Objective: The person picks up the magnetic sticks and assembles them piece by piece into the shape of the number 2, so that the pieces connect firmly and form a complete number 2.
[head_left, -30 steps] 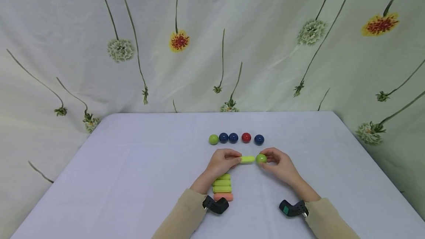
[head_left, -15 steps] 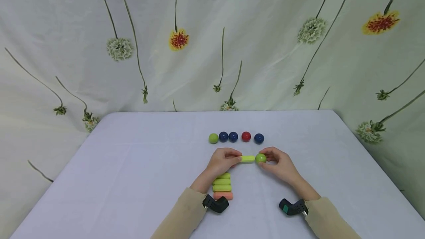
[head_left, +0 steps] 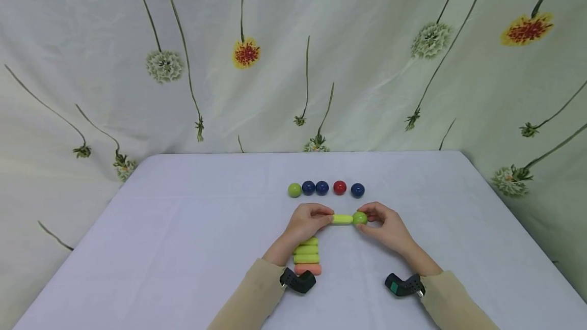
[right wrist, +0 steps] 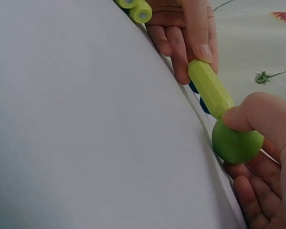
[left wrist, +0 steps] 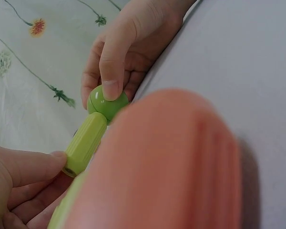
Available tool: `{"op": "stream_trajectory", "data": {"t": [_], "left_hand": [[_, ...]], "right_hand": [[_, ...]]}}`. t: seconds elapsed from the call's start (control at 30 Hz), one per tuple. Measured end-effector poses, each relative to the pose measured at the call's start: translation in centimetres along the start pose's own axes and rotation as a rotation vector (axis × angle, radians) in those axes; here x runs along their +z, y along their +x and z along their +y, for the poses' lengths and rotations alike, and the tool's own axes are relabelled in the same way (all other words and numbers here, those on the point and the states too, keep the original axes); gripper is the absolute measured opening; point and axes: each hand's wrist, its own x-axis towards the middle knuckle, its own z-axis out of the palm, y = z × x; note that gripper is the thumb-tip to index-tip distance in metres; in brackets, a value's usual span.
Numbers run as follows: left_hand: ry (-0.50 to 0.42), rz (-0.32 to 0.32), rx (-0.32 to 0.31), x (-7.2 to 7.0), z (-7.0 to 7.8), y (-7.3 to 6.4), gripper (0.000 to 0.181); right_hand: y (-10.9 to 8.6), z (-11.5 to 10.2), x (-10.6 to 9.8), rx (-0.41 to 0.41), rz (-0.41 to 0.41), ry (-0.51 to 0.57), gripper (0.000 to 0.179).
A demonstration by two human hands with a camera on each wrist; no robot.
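Observation:
My left hand (head_left: 304, 224) pinches a yellow-green ridged rod (head_left: 342, 219) between thumb and fingers, near the rod's left end. With thumb and fingertips, my right hand (head_left: 390, 229) grips a shiny green ball (head_left: 359, 218). The ball touches the rod's right end, in line with it. In the left wrist view, the rod (left wrist: 86, 143) shows a small dark hole in its near end, and my right thumb lies on the ball (left wrist: 105, 106). My right wrist view shows the same rod (right wrist: 210, 88) meeting the ball (right wrist: 237, 140).
Several yellow-green rods (head_left: 306, 250) and an orange-pink rod (head_left: 308, 269) lie stacked side by side by my left wrist, which partly covers them. Beyond my hands stand another green ball (head_left: 294, 190), several blue balls (head_left: 322, 188) and a red ball (head_left: 340, 187) on the white-covered table (head_left: 206, 228).
The green ball has shifted very slightly left, closer against the rod's end. Both hands keep the same hold. The head view has tilted a little.

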Motion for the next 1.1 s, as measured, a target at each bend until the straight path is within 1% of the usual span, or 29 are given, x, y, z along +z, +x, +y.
{"op": "stream_trajectory", "data": {"t": [0.07, 0.23, 0.4, 0.57, 0.63, 0.7, 0.83, 0.93, 1.0, 1.1], "left_hand": [[0.008, 0.001, 0.003, 0.0, 0.0, 0.0, 0.013], [0.03, 0.002, 0.01, 0.0, 0.0, 0.0, 0.015], [0.034, -0.005, 0.016, -0.2, 0.1, 0.0, 0.017], [0.043, 0.01, 0.067, -0.9, 0.0, 0.0, 0.018], [0.057, 0.038, 0.095, -1.3, 0.0, 0.1, 0.018], [0.075, 0.082, 0.123, -1.7, 0.2, 0.1, 0.018], [0.101, 0.205, 0.176, -2.8, 0.6, 0.0, 0.018], [0.094, 0.284, 0.207, -3.6, 0.6, 0.1, 0.018], [0.083, 0.32, 0.212, -4.1, 0.6, 0.2, 0.019], [0.062, 0.356, 0.196, -4.8, 0.5, 0.3, 0.021]], "right_hand": [[0.0, 0.2, 0.0, -0.004, 0.003, -0.009, 0.03], [0.3, 1.6, 0.0, -0.012, 0.01, -0.021, 0.03], [0.4, 2.1, 0.0, -0.038, 0.024, -0.007, 0.03], [0.4, 2.1, 0.1, -0.029, 0.033, -0.024, 0.03], [0.4, 2.1, 0.1, -0.027, 0.039, -0.036, 0.031], [0.4, 2.0, 0.0, -0.023, 0.046, -0.043, 0.031], [0.3, 1.9, 0.0, -0.015, 0.055, -0.047, 0.032], [0.3, 1.8, 0.0, -0.01, 0.057, -0.045, 0.032], [0.3, 1.9, 0.0, -0.013, 0.06, -0.048, 0.033], [0.3, 1.9, 0.0, -0.015, 0.062, -0.053, 0.033]]}}
